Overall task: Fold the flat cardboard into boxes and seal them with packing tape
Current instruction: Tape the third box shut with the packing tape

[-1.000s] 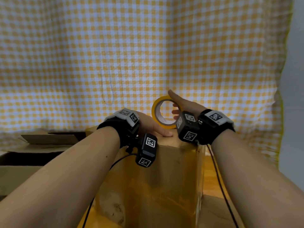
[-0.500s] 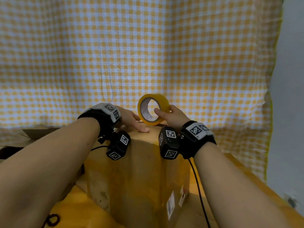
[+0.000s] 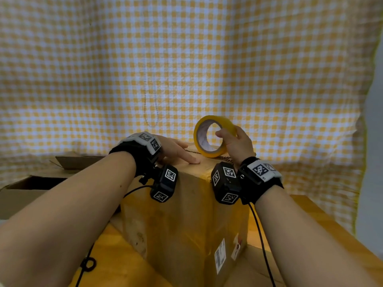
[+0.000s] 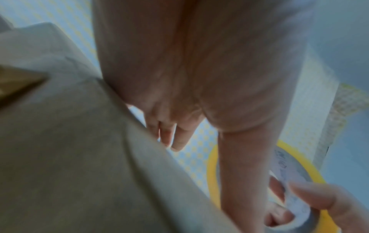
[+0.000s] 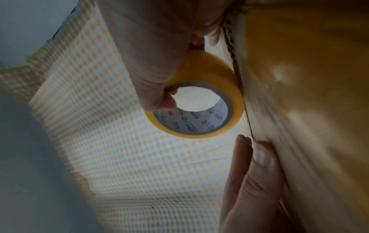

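The box (image 3: 182, 214) stands folded with its top flaps down, so sealing looks barely begun: the left hand (image 3: 176, 149) presses flat-fingered at nine o'clock of the tape roll (image 3: 211, 137), which the right hand (image 3: 238, 141) pinches on the lid.

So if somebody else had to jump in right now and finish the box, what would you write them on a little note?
Right hand: grips the yellow roll of packing tape, thumb through its core, roll standing on edge on top of the tall brown cardboard box.
Left hand: fingers straight, pressing flat on the box top beside the roll.
Done: this box is folded up and stands on the wooden table; yellowish tape already covers its sides.
Left: run tape across the top seam and press it down. How far the top strip has got is not visible. More opened cardboard waits at the left.
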